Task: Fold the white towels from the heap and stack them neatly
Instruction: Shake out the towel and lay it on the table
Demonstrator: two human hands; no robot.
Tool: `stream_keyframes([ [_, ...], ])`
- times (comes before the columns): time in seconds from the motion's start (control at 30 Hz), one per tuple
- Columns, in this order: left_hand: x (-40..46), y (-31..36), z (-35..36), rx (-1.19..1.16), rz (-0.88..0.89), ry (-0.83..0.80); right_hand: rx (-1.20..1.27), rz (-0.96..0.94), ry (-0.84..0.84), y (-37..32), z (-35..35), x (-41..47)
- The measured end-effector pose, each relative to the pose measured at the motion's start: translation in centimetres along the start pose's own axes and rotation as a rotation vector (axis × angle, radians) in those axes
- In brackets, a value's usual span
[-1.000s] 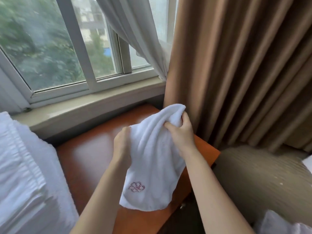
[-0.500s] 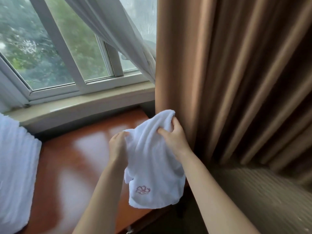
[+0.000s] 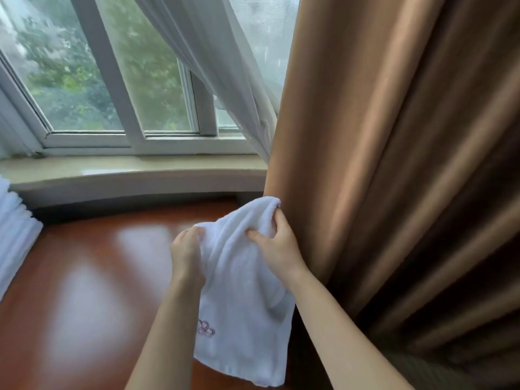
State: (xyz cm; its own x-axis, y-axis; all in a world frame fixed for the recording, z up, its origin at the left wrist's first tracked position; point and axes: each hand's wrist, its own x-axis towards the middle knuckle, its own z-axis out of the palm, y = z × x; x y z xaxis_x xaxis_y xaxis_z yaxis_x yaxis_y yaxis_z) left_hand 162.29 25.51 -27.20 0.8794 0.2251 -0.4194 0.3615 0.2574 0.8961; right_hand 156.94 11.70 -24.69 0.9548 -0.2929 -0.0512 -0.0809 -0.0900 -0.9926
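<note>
Towel (image 3: 242, 305) hangs limp between hands, soft, light; left hand (image 3: 187, 254) and right hand (image 3: 277, 246) pinch bunched top edge. Better grip: corners.

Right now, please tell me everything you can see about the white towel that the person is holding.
The towel is white, soft-looking terry cloth, with a small pink stitched flower near its lower left corner. It hangs loose and crumpled in the air above the wooden table, not yet folded. The left hand pinches its upper left edge; the right hand grips the bunched top, close to the brown curtain.
</note>
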Motion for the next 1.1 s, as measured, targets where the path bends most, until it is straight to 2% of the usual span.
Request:
stream_keyframes([
  [0.23, 1.4, 1.6, 1.7, -0.088, 0.052, 0.06, -0.028, -0.037, -0.154, -1.1, -0.1, 5.0],
  [0.43, 1.0, 1.4, 3.7, -0.06, 0.081, 0.267, 0.027, -0.035, -0.388, -1.1, -1.3, 9.4],
  [0.6, -1.6, 0.6, 6.3, -0.144, 0.154, 0.432, 0.077, -0.037, -0.64, -0.5, -3.4, 12.9],
  [0.8, -6.4, -1.0, 9.3, -0.138, 0.162, 0.625, -0.005, -0.072, -0.933, -1.1, -5.4, 15.3],
  [0.97, -8.3, -2.0, 8.9, -0.001, 0.054, 0.687, -0.112, -0.082, -1.129, -1.1, -3.5, 15.9],
  [1.1, -8.9, -1.3, 7.4, -0.029, 0.095, 0.693, -0.156, -0.094, -1.202, -2.2, 0.5, 15.5],
])
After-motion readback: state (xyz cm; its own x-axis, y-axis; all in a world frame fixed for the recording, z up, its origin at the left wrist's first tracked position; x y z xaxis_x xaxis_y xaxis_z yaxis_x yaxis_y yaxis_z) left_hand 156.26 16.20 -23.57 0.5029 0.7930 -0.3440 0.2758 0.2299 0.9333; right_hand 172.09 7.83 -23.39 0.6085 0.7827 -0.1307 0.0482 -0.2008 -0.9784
